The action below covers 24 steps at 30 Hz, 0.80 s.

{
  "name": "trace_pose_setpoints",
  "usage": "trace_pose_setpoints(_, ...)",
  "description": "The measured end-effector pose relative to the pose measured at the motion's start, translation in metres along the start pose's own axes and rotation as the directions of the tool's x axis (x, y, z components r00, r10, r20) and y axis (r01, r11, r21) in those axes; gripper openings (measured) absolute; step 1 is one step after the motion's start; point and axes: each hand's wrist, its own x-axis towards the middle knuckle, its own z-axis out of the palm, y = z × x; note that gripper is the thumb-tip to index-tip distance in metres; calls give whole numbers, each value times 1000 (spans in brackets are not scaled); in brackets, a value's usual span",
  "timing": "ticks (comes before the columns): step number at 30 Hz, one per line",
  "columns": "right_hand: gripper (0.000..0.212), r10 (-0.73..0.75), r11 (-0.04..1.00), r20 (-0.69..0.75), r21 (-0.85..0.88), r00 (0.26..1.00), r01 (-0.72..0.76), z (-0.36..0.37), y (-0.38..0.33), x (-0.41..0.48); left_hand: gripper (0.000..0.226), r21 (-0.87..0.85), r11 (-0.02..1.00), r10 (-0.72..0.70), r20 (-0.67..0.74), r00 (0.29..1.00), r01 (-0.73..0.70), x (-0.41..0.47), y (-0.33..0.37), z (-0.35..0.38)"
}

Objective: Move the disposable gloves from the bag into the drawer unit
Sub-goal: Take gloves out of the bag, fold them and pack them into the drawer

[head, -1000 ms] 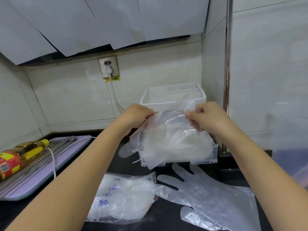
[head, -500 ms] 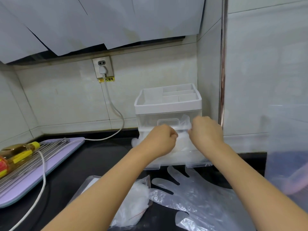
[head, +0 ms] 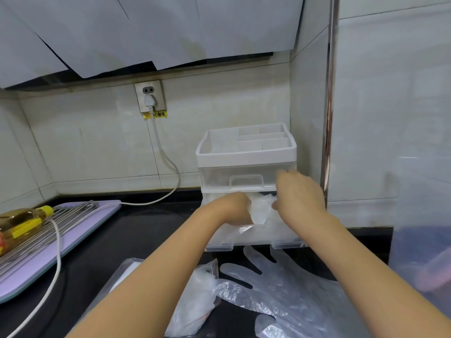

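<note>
Left grip and right grip — both clamped on one glove wad — in one open drawer

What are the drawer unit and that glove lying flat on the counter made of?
Drawer unit: seemingly hard plastic, with an opaque, glossy white top tray over clear drawers; you can see straight through the drawer fronts. Glove: very thin, filmy plastic, probably polyethylene. It is transparent and crinkled, with shiny creases, and the dark counter shows through it.
</note>
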Motion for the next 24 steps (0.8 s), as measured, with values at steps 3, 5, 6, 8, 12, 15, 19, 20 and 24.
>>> trace_pose_setpoints(3, 19, -143, 982, -25, 121, 989, 145, -1, -3, 0, 33, 30, 997, 70, -14, 997, -69, -1, 1, -2)
trace_pose_setpoints(5, 27, -210, 960, 33, 199, 977, 199, -2, -5, 0, 47, 58, 995, 90, -40, 995, -87, 1, -2, -1)
trace_pose_setpoints(6, 31, -252, 942, 72, 247, 965, 227, -3, -5, -1, 47, 58, 993, 106, -64, 992, -102, 3, -5, 0)
trace_pose_setpoints(8, 37, -331, 915, 173, 300, 928, 270, -6, -7, -4, 32, 20, 991, 133, -114, 984, -132, 7, -10, 1)
trace_pose_setpoints(12, 37, -338, 932, 453, 285, 825, 225, -4, -9, -8, 40, -117, 986, 91, -220, 971, -118, 6, -21, -4)
trace_pose_setpoints(15, 38, -263, 957, 512, 245, 818, 154, 3, -6, -3, 29, -146, 976, 102, -353, 930, -162, -13, -21, -11)
trace_pose_setpoints(19, 31, -239, 958, 491, 261, 838, 120, 6, -6, -1, 23, -142, 975, 139, -218, 966, -173, -36, -9, -15)
trace_pose_setpoints(20, 31, -230, 957, 487, 271, 843, 104, 5, -7, -1, 30, -95, 987, 119, -132, 984, -132, -36, -6, -14)
trace_pose_setpoints(24, 31, -244, 944, 519, 319, 820, 79, 9, -7, -1, 38, 17, 999, 30, 143, 989, -33, -23, -3, -11)
